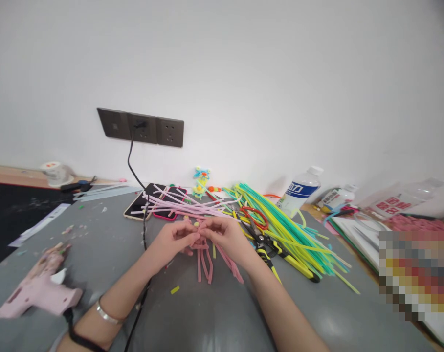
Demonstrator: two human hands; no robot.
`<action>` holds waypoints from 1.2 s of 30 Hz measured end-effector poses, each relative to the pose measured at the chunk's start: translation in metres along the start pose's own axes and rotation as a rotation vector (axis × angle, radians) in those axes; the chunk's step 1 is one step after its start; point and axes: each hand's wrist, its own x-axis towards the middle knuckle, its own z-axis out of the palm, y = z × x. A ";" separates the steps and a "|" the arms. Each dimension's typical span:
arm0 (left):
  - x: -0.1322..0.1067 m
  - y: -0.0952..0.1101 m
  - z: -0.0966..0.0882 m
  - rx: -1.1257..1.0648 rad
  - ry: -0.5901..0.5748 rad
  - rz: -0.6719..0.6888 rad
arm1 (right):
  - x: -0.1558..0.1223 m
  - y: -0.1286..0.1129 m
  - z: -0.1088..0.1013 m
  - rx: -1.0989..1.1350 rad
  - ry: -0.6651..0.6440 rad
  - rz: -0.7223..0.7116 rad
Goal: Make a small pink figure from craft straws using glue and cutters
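Note:
My left hand (174,239) and my right hand (227,234) meet over the grey table (214,313), fingertips pinched together. Between them they hold pink pipe cleaners (203,259) whose loose ends hang down toward me, with a small yellow bit at the pinch. Behind the hands lies a spread of pale pink pipe cleaners (178,203). A silver bracelet sits on my left wrist.
A pink glue gun (38,288) lies at the left, its black cord running to the wall sockets (141,128). Two phones (154,201), green and yellow pipe cleaners (291,227), yellow-handled pliers (280,254), red-handled scissors (255,217), water bottles (299,190) and a small figure (200,182) surround the hands.

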 end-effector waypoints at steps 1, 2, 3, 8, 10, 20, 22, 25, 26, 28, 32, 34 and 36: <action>0.000 -0.001 0.000 -0.005 -0.019 -0.021 | 0.000 -0.001 -0.001 -0.037 -0.017 -0.017; 0.000 -0.001 -0.001 -0.012 -0.028 -0.034 | -0.001 -0.001 -0.001 -0.073 -0.029 -0.032; 0.000 -0.001 -0.001 -0.020 -0.029 -0.038 | -0.001 -0.002 -0.002 -0.110 -0.035 -0.043; 0.000 0.001 0.000 0.000 -0.021 -0.016 | -0.002 -0.003 -0.006 -0.299 -0.047 -0.105; 0.000 0.001 0.000 0.006 -0.014 -0.008 | -0.003 -0.003 -0.006 -0.322 -0.036 -0.151; 0.001 -0.001 -0.001 -0.014 0.033 0.046 | -0.003 0.000 0.006 -0.518 0.133 -0.362; 0.001 -0.001 0.000 -0.030 0.030 0.052 | -0.003 0.002 0.010 -0.572 0.162 -0.386; 0.001 -0.001 0.000 -0.029 0.026 0.079 | -0.004 0.005 0.014 -0.639 0.196 -0.416; 0.001 -0.001 0.000 -0.027 0.029 0.084 | -0.004 0.006 0.016 -0.658 0.207 -0.425; 0.001 -0.001 0.000 -0.025 0.045 0.085 | -0.004 0.008 0.019 -0.678 0.221 -0.437; 0.000 0.000 0.000 -0.026 0.127 0.084 | -0.006 0.007 0.021 -0.642 0.197 -0.450; 0.000 0.002 -0.001 -0.021 0.167 0.089 | -0.006 0.005 0.021 -0.598 0.171 -0.451; 0.000 0.003 -0.002 -0.016 0.185 0.094 | -0.006 0.004 0.020 -0.529 0.149 -0.427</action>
